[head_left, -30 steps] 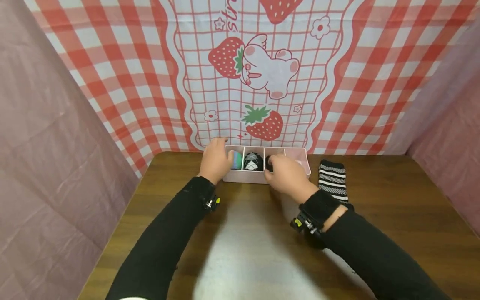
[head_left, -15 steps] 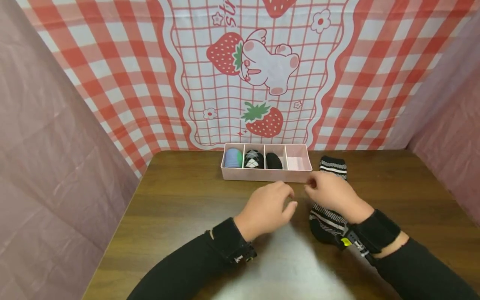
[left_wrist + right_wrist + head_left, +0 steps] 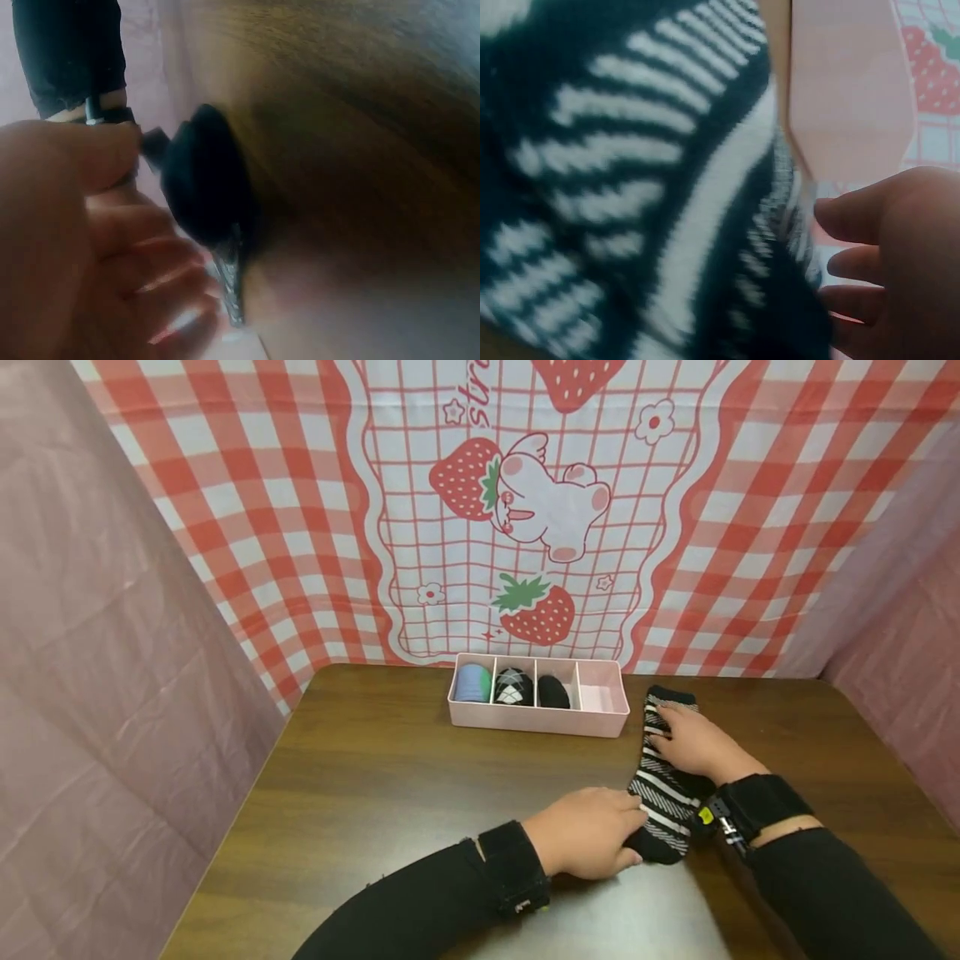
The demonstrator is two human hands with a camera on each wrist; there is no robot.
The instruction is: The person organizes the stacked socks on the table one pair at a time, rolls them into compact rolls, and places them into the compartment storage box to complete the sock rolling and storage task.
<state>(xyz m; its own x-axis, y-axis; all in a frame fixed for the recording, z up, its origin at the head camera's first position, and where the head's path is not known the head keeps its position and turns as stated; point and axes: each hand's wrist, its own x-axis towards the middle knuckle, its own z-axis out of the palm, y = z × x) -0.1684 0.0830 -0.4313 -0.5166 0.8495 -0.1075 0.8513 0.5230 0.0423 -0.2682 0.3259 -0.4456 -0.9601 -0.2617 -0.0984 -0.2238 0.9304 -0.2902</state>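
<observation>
A black sock (image 3: 662, 797) with white and grey stripes lies lengthwise on the table, right of the box; its patterned side fills much of the right wrist view. My left hand (image 3: 588, 833) is at the sock's near, toe end, fingers extended to its left edge. In the left wrist view the dark toe end rises a little off the wood beside that hand (image 3: 82, 247). My right hand (image 3: 697, 745) lies over the upper part of the sock, fingers spread loosely and pointing to the left. Its palm side is hidden in the head view.
A pink box (image 3: 538, 720) with compartments stands at the back of the table (image 3: 360, 777). Inside are a blue-green rolled sock (image 3: 472, 683), an argyle one (image 3: 513, 687) and a black one (image 3: 553, 692); the rightmost compartment shows its bare floor. A strawberry-print cloth (image 3: 555, 610) hangs behind.
Both hands have left the box. The left hand has come right and nearer to the sock's toe end; the right hand has moved right, onto the sock's upper part.
</observation>
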